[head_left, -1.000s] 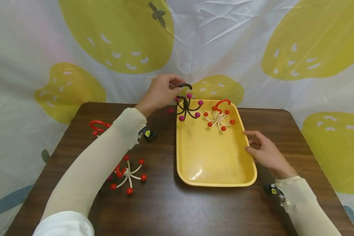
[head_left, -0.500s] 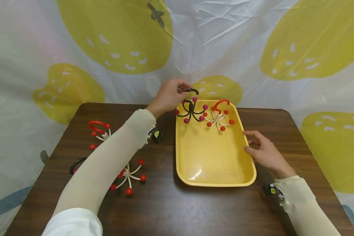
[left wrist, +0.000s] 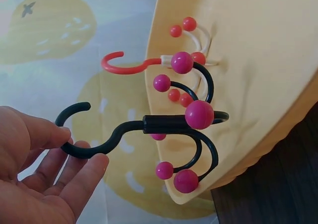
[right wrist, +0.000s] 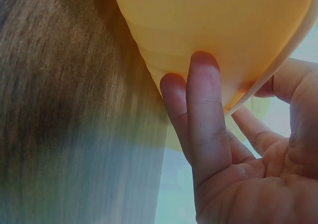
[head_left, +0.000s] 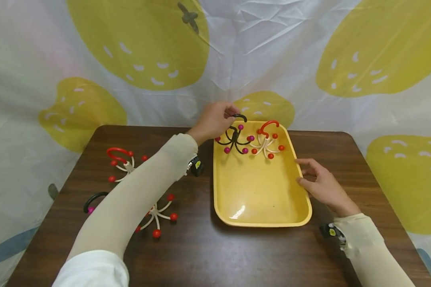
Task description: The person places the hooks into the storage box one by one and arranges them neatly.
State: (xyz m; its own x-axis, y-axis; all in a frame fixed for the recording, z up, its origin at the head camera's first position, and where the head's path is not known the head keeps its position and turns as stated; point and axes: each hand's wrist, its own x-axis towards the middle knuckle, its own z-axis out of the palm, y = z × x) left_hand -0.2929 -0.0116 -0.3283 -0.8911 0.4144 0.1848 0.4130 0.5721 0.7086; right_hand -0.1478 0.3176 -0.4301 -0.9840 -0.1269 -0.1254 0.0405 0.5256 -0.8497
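My left hand [head_left: 215,122] pinches the curved hook of a black multi-arm hanger [head_left: 235,136] with magenta ball tips. In the left wrist view, the thumb and fingers of the left hand [left wrist: 47,172] grip only that hook. The hanger's arms spread over the far left corner of a yellow tray [head_left: 258,187]; whether they touch its floor I cannot tell. Beside them in the tray stands a white hanger [head_left: 266,143] with a red hook and red balls. My right hand [head_left: 325,186] holds the tray's right rim, two fingers [right wrist: 206,105] pressed on the outer wall.
On the table's left lie a white hanger with red balls [head_left: 129,166] and another white hanger [head_left: 154,213]. A black hook [head_left: 93,199] pokes out beside the left sleeve, which covers part of them. Behind the brown table [head_left: 219,255] hangs a patterned cloth [head_left: 265,52].
The left hand has carried the black hanger to the right and lower over the tray. More of the hangers at left shows past the sleeve. The right hand and tray stay put.
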